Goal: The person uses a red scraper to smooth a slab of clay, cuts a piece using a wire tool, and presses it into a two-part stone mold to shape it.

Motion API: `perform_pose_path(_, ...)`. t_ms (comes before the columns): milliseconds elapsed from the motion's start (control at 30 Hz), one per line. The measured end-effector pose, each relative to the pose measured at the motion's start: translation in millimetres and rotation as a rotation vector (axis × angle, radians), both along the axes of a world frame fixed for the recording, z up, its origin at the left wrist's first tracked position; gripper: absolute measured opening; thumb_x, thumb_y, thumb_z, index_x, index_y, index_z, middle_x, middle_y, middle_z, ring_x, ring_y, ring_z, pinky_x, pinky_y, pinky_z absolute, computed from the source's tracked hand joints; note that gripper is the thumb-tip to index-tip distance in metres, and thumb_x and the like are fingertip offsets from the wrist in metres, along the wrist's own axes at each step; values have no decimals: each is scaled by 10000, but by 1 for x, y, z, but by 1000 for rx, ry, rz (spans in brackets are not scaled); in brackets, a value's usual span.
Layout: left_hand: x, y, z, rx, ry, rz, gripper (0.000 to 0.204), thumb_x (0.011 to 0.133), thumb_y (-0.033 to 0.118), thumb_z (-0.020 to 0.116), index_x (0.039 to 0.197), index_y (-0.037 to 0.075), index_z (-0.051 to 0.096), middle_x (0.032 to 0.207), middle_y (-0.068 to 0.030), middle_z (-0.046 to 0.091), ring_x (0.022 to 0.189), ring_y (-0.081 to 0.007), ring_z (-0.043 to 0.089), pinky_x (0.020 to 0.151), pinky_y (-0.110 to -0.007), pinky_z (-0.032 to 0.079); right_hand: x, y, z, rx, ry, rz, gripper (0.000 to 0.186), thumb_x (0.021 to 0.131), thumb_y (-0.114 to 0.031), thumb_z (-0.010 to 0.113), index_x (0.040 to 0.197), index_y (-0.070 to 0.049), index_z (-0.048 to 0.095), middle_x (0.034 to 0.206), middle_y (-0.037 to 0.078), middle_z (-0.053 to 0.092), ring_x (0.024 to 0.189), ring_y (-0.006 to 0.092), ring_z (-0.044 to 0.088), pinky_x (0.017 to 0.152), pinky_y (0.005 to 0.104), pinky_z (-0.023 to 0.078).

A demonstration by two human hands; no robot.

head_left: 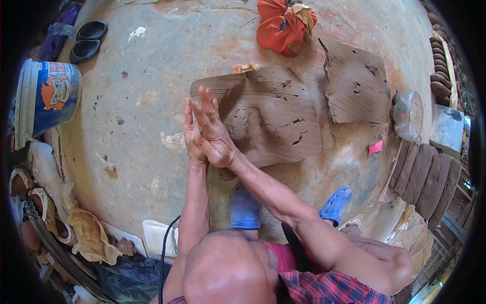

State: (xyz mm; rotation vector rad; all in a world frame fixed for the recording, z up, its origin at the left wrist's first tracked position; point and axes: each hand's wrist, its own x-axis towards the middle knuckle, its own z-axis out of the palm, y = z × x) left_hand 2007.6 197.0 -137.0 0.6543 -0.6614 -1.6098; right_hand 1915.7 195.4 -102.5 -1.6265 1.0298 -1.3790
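Observation:
My right hand (216, 139) lies across my left hand (191, 138), palm against palm, with the fingers of both stretched out and pointing away from me. Whether anything small sits between the palms is hidden. Both hands are over the left part of a brown clay slab (298, 119) on the floor, which has dents, long grooves and small tears. My hands' shadow falls on the slab. Farther right, a second, flatter clay slab (357, 83) with ragged edges and small holes lies on the same floor.
A red cloth bundle (283, 28) is beyond the slabs. To the right are a round clear container (408, 115), a pink scrap (375, 147) and several long clay lumps (428, 177). A blue bucket (53, 99) and dark slippers (85, 49) are left. A blue clog (336, 202) is near me.

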Motion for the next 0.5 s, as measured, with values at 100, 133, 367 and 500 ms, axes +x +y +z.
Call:
perform_pose_path(100, 2, -13, -15, -72, 19, -13, 638, 1132, 381, 458, 1693, 131, 286, 1761, -124, 270, 1631, -291, 231, 1335, -471, 227, 0, -1, 2, 109, 18, 27, 819, 1033, -438, 497, 1740, -178, 174, 1806, 195, -19, 1669, 355, -77, 1299, 538, -86)
perform_pose_path(133, 12, -11, -15, -68, 4, -17, 638, 1132, 381, 458, 1693, 131, 286, 1761, -124, 270, 1631, -291, 231, 1335, -471, 227, 3, 3, 5, 113, 3, 24, 819, 1033, -438, 497, 1740, -178, 174, 1806, 195, -19, 1669, 355, -77, 1299, 538, -86)
perform_pose_path(367, 16, -8, -22, 198, 88, 80, 672, 1135, 381, 523, 1698, 128, 258, 1694, -91, 389, 1487, -174, 469, 1257, -427, 390, -9, 20, 15, 121, -7, 204, 948, 859, -296, 552, 1738, -204, 208, 1806, 202, -5, 1670, 366, -72, 1304, 559, -66)
perform_pose_path(500, 23, 11, -26, 200, -224, 32, 738, 1092, 480, 571, 1692, 148, 298, 1577, -3, 499, 1326, -76, 552, 1077, -293, 515, -8, 44, -1, -11, -77, 253, 955, 824, -303, 579, 1725, -242, 270, 1812, 169, -20, 1670, 359, -82, 1297, 588, -84)
